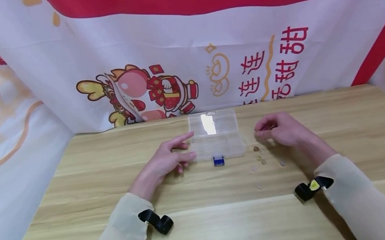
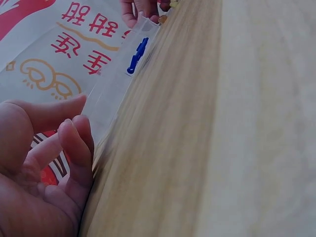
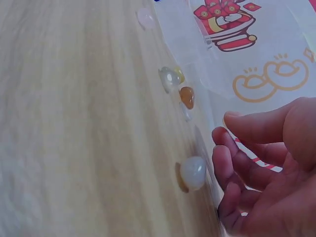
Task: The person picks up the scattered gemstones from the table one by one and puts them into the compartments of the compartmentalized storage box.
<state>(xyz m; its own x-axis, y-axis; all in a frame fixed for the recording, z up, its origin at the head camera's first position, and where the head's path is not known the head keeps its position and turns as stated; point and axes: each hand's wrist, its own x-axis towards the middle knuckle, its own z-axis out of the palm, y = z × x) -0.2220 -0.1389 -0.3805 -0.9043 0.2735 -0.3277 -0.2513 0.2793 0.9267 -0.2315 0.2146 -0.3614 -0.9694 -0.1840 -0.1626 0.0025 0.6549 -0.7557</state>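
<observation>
A clear plastic box (image 1: pixel 202 147) stands on the table with its lid (image 1: pixel 228 120) raised at the back and a blue latch (image 1: pixel 218 160) at its front. My left hand (image 1: pixel 163 160) is at the box's left end, index finger and thumb extended to its edge. To the right of the box, my right hand (image 1: pixel 282 129) is low over the table, thumb and index fingertips close together; I cannot tell whether they hold anything. Small polished stones lie near it, among them an amber stone (image 3: pixel 187 97), a whitish stone (image 3: pixel 193 172) and a pink stone (image 3: pixel 145 18).
The wooden table (image 1: pixel 210 234) ends at a printed cloth backdrop (image 1: pixel 148 34), which rises right behind the box. More pale stones, such as one bluish stone (image 1: pixel 283 163), are scattered in front of the right hand. Black cameras are strapped over both sleeves.
</observation>
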